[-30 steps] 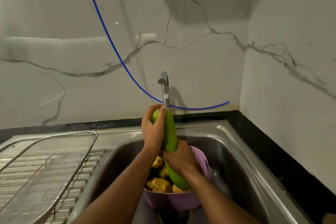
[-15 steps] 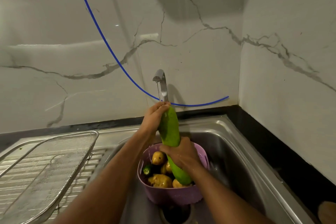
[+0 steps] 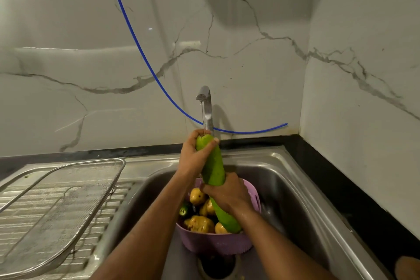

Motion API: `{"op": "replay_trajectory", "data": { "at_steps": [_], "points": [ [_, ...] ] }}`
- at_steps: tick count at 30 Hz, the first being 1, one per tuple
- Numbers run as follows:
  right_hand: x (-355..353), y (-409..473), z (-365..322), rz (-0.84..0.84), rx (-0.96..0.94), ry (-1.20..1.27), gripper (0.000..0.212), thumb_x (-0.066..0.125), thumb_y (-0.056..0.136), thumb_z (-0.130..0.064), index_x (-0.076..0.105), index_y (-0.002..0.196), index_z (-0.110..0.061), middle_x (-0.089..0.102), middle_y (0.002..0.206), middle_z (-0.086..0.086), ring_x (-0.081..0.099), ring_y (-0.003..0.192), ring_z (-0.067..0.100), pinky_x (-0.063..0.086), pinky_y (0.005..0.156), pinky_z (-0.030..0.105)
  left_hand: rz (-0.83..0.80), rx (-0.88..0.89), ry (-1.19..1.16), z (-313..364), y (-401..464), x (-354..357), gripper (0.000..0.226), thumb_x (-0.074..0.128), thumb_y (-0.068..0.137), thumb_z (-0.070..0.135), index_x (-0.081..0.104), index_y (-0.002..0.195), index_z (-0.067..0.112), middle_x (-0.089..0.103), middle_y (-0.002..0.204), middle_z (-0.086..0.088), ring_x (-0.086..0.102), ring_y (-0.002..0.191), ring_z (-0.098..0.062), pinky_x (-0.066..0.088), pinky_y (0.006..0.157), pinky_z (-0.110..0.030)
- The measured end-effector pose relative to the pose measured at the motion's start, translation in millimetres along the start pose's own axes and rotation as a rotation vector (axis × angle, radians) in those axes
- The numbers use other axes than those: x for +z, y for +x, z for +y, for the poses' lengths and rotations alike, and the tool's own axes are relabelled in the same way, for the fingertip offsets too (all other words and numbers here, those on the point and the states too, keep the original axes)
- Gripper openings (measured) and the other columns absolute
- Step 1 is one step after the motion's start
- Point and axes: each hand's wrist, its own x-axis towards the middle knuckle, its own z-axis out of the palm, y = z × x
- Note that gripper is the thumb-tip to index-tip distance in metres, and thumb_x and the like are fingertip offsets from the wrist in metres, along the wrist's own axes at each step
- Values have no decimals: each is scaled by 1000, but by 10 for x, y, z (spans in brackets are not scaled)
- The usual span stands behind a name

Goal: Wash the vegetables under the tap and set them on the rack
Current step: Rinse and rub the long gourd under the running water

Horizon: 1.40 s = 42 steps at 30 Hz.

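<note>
A long green gourd stands nearly upright in the sink under the running steel tap. My left hand wraps its top end, where the water lands. My right hand grips its middle. Its lower end rests in a purple colander holding several yellow potatoes and a small dark green vegetable. The wire mesh rack lies on the ribbed drainboard at left, with nothing on it.
The steel sink basin has its drain just in front of the colander. A blue hose hangs along the marble wall behind the tap. A black counter edge runs along the right side.
My left hand slid up and closed around the gourd's top. The gourd rose slightly toward the spout, and more of the colander's contents came into sight.
</note>
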Motion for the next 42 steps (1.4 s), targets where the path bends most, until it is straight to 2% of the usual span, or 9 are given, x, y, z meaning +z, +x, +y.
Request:
{"op": "replay_trajectory", "data": {
  "at_steps": [4, 9, 15, 20, 27, 31, 34, 40, 42],
  "points": [
    [-9, -23, -5, -42, -7, 11, 34, 77, 67, -56, 70, 84, -28, 73, 75, -8, 69, 72, 10, 55, 65, 32, 16, 145, 140, -29, 14, -77, 35, 81, 86, 31, 62, 115, 27, 62, 110, 2, 63, 98, -17, 60, 77, -32],
    [-51, -16, -8, -124, 7, 121, 39, 82, 58, -52, 76, 84, -23, 76, 75, -6, 73, 71, 14, 62, 70, 43, -259, 128, 328, 279, 373, -160, 12, 76, 83, 26, 78, 87, 15, 74, 94, -7, 69, 94, -25, 59, 77, -36],
    [-119, 1, -67, -348, 10, 291, 35, 83, 76, -33, 76, 102, -11, 79, 88, 6, 74, 72, 15, 61, 71, 33, -651, -345, -480, 257, 474, -201, 24, 57, 87, 26, 63, 86, 3, 62, 88, -15, 60, 81, -31, 52, 82, -42],
    [-92, -2, -102, -412, 116, 376, 52, 88, 67, -41, 75, 104, -8, 78, 92, 15, 74, 76, 29, 63, 79, 49, -470, -228, -639, -28, 325, -107, 31, 61, 93, 37, 67, 106, 9, 65, 100, -13, 63, 87, -30, 54, 81, -40],
    [26, -15, -86, -188, 178, 173, 54, 85, 65, -51, 72, 106, -18, 77, 94, 1, 73, 87, 23, 60, 85, 42, 76, 51, 134, -170, 3, 4, 19, 70, 94, 43, 58, 103, 31, 63, 95, 7, 66, 92, -18, 56, 69, -28],
    [-12, -103, -132, -65, 148, 32, 36, 78, 75, -49, 66, 95, -21, 72, 93, 0, 70, 89, 24, 55, 78, 37, 39, 302, 573, -184, 60, 42, 29, 59, 99, 45, 57, 125, 31, 58, 114, 8, 59, 99, -13, 53, 84, -31],
    [-30, -154, -138, 7, 125, -89, 49, 74, 66, -60, 65, 93, -20, 72, 91, -1, 69, 85, 23, 57, 77, 38, -85, 486, 836, 29, 193, 43, 23, 56, 100, 28, 74, 110, 16, 68, 111, -1, 62, 92, -14, 53, 82, -29],
    [-189, -205, -147, 105, 32, -242, 48, 76, 61, -62, 69, 89, -24, 62, 70, -9, 60, 64, 12, 48, 62, 29, -353, 127, 977, 519, 490, -63, 28, 58, 100, 30, 79, 94, 12, 65, 87, -2, 59, 83, -15, 47, 75, -28],
    [-195, -219, -162, 98, 15, -255, 53, 77, 61, -64, 68, 93, -24, 65, 80, -8, 61, 71, 16, 49, 65, 30, -413, -147, 576, 516, 504, -159, 26, 60, 97, 24, 76, 99, 4, 72, 95, -8, 69, 89, -23, 55, 74, -30]
  ]
}}
